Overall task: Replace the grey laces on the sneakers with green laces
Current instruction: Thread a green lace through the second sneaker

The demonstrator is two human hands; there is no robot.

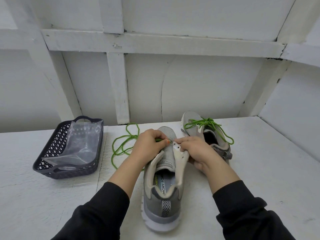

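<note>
Sneaker (167, 153): grey knit mesh cloth, matt, with smooth pale side panels. Sole (161, 224): white rubbery foam, matt. Lace (129, 135): green woven cord. Basket (52, 153): dark plastic lattice, slight sheen. Bag (81, 144): clear plastic film, glossy, creased. Table (43, 196): white paint, matt, rough, scuffed. Wall (199, 84): white-painted boards. Sleeve (97, 219): black cloth, matt.

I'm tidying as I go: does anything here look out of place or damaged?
Nothing looks damaged or spilled. The far sneaker, already green-laced, appears tipped onto its side, and the loose green lace sprawls in loops left of the near sneaker.
</note>
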